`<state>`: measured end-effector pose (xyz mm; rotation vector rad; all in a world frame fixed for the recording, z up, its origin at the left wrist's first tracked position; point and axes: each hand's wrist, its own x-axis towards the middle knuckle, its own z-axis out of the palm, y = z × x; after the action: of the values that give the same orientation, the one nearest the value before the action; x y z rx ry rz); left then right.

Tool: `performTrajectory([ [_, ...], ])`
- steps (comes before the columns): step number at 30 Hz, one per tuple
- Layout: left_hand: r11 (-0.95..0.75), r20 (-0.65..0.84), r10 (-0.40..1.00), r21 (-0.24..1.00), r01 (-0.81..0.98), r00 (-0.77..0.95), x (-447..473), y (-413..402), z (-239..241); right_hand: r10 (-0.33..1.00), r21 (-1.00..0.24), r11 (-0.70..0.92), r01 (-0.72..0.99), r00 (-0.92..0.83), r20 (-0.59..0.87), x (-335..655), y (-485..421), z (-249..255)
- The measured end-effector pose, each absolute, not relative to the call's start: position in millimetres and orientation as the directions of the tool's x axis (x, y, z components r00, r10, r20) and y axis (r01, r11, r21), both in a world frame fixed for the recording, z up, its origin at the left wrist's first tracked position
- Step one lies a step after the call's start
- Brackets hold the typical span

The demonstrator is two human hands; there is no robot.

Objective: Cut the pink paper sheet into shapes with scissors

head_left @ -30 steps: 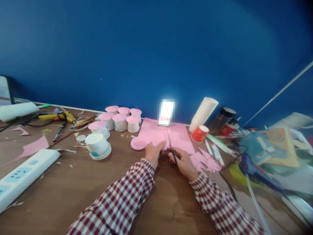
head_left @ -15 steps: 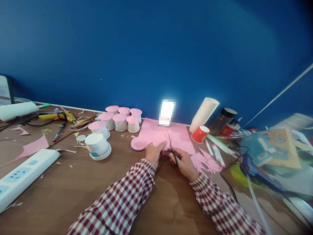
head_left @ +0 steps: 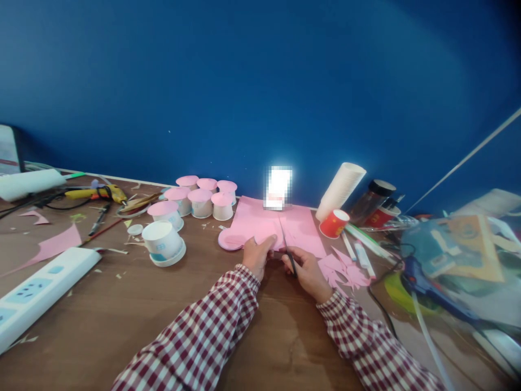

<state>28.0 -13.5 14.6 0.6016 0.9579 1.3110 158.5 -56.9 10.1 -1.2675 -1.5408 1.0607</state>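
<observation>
My left hand pinches a sheet of pink paper at its near side, thumb on top. In my right hand is a pair of dark-handled scissors, fingers closed around the handles. The blades point away from me over the pink paper, just right of my left thumb. More pink paper lies flat beneath and behind both hands, against the wall. Rounded pink pieces rest at its left edge. Pink offcuts are scattered beside my right hand.
Several paper cups with pink tops and an uncovered white cup stand to the left. A power strip and a yellow glue gun lie farther left. Rightward are stacked white cups, a red cup and a blue glue gun.
Almost nothing differs. The whole view has shifted very slightly, while both hands, the scissors and the pink paper keep practically the same pose.
</observation>
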Motion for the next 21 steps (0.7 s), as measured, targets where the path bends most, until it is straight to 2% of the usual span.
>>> performTrajectory([
  [21,0.173,-0.226,0.973,0.828,-0.533,-0.035,29.6,-11.2,9.4,0.987,-0.953,0.136,0.27,-0.12,0.107,159.1,-57.5,9.4],
])
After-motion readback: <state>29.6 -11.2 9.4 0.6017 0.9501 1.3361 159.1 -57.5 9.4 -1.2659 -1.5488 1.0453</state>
